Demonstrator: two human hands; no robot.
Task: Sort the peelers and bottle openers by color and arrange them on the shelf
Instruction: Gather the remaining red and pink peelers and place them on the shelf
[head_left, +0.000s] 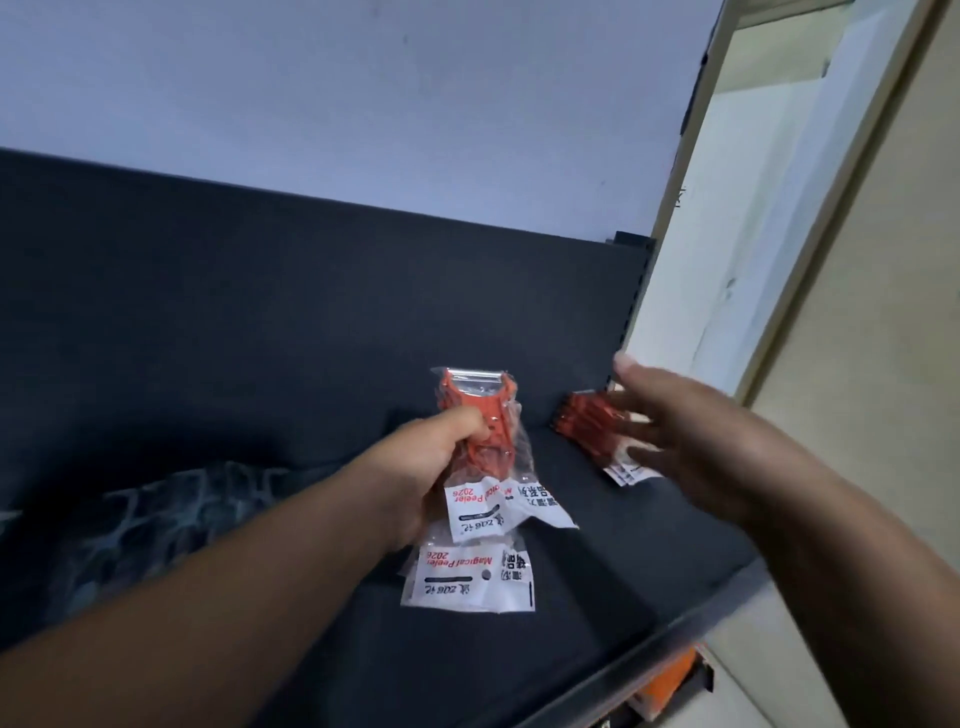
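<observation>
My left hand (439, 467) is shut on a bunch of orange peelers (480, 421) in clear plastic bags with white printed labels, held upright over the dark shelf (260, 322). One label (470, 579) hangs lower, near the shelf surface. A second pile of bagged orange peelers (589, 423) lies flat on the shelf at its right end. My right hand (691, 436) hovers over that pile, blurred, with fingers spread and nothing in it, and hides part of the pile.
A pale wall rises behind the shelf and a cream door frame (769, 291) stands to the right. A patterned dark patch (156, 525) shows on the shelf at left. Something orange (670, 675) sits below the shelf's front edge.
</observation>
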